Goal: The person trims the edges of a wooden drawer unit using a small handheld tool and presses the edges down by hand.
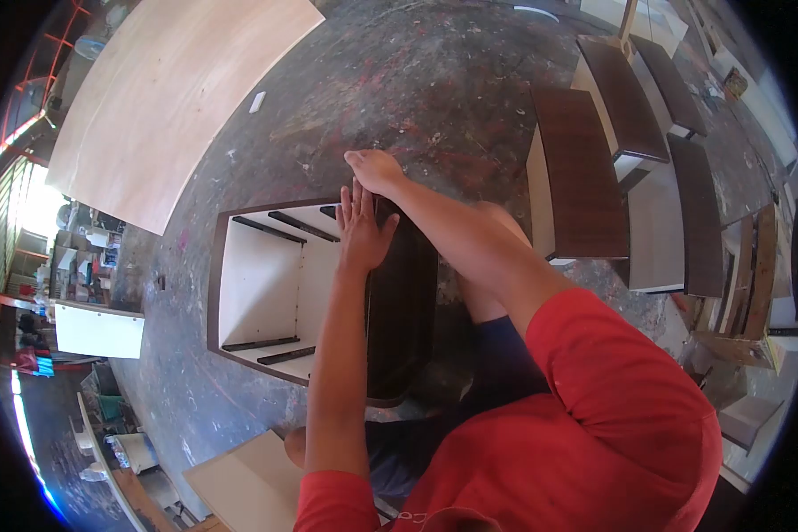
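Observation:
A cabinet with a white inside (262, 275) and a dark brown side (403, 301) lies on the floor before me. Black rails run along its inner walls. My left hand (364, 232) lies flat at the cabinet's far edge, fingers spread, where the white opening meets the dark side. Just beyond it, my right hand (375, 170) is closed at the far end of the dark side. What its fingers hold, if anything, is hidden.
A large plywood sheet (186, 89) lies at the upper left. Several brown-fronted drawers (585, 177) stand at the right, near wooden pieces (749, 275). A white panel (99, 331) is at the left, a beige board (248, 483) at the lower left.

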`<state>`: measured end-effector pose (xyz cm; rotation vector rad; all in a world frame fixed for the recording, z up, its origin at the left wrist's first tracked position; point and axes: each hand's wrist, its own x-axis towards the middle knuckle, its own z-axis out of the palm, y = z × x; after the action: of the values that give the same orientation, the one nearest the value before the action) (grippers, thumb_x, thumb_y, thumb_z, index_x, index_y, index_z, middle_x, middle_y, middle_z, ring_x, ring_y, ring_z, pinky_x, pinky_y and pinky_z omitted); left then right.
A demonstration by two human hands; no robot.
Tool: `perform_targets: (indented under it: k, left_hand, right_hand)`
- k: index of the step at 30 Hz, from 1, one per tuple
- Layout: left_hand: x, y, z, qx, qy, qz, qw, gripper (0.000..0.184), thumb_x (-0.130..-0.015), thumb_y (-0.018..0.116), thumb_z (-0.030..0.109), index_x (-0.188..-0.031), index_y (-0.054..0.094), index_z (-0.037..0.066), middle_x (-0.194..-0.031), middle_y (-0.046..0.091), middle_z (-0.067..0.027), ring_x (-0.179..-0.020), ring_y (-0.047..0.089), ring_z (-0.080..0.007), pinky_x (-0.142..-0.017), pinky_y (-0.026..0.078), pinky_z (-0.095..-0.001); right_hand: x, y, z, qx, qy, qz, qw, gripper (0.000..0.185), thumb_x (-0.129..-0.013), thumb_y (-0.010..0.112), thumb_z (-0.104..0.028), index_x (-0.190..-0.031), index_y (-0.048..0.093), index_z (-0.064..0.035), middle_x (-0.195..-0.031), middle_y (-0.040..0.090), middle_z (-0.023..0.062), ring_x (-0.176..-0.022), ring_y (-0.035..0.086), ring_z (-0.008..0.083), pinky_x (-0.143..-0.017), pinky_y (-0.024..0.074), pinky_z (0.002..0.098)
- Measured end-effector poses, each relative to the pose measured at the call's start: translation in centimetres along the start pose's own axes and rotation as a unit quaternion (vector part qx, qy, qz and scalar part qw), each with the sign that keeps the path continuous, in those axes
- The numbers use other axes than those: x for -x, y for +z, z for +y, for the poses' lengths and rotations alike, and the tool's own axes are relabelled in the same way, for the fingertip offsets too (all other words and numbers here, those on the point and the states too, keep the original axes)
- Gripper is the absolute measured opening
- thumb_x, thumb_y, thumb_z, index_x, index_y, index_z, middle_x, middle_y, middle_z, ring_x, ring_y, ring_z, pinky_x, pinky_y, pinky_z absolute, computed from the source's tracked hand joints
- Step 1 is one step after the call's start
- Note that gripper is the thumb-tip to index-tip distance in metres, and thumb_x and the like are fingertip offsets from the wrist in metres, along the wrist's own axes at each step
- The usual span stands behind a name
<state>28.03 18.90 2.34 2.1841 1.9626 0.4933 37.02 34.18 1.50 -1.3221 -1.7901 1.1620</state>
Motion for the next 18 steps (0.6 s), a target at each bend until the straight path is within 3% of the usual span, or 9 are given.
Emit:
perform_targets:
  k: [2,8,11,14,18]
  left_hand:
    - [-0.4,0.0,0.1,-0.002,-0.007,0.002,1.0,0.098,-0.104,0.07,0.051,-0.178,0.018,0.013,-0.185,0.016,-0.0183,-0.17,0.009,-0.0469,-0.134,0.012,-0.063]
    - [5.0,-1.4,1.0,-0.046,-0.001,-0.001,0.999,0.099,-0.103,0.069,0.053,-0.175,0.022,0.003,-0.183,0.017,-0.0219,-0.169,0.011,-0.0495,-0.134,0.013,-0.0644]
    - [9.4,-3.0,2.2,-0.034,-0.028,-0.026,0.999,0.1,-0.103,0.069,0.054,-0.175,0.023,0.002,-0.183,0.018,-0.0226,-0.168,0.011,-0.0495,-0.134,0.012,-0.0635]
    - [14.1,-3.9,2.6,-0.026,-0.04,-0.029,0.998,0.099,-0.103,0.069,0.054,-0.175,0.023,0.002,-0.182,0.02,-0.0225,-0.168,0.011,-0.0496,-0.134,0.012,-0.0625]
    - [19.5,-5.6,3.2,0.021,-0.064,-0.056,0.996,0.089,-0.107,0.065,0.043,-0.174,0.025,0.002,-0.181,0.024,-0.0228,-0.168,0.014,-0.0481,-0.135,0.014,-0.0596]
  right_hand:
    - [0.1,-0.8,-0.5,0.011,0.026,-0.023,0.999,0.068,-0.112,0.032,-0.052,-0.14,0.072,-0.0056,-0.145,0.068,0.0252,-0.138,0.062,0.0454,-0.119,0.0464,0.0548]
    - [-0.2,-0.6,-0.2,-0.008,0.033,-0.01,0.999,0.072,-0.112,0.029,-0.055,-0.133,0.076,-0.0047,-0.136,0.071,0.029,-0.13,0.066,0.0491,-0.115,0.0474,0.0576]
    - [-0.1,-0.3,-0.1,-0.044,0.021,0.028,0.998,0.065,-0.11,0.041,-0.056,-0.125,0.08,-0.0071,-0.125,0.077,0.0255,-0.119,0.072,0.0477,-0.108,0.0537,0.0563]
    - [0.5,-0.4,-0.1,-0.106,-0.001,0.061,0.992,0.052,-0.104,0.061,-0.054,-0.119,0.084,-0.0098,-0.111,0.082,0.0203,-0.108,0.078,0.0405,-0.097,0.0602,0.0497]
    - [1.6,-2.0,-1.5,-0.106,-0.069,0.052,0.991,0.039,-0.095,0.079,-0.045,-0.116,0.085,-0.0124,-0.105,0.084,0.0151,-0.102,0.081,0.0305,-0.091,0.0619,0.0409]
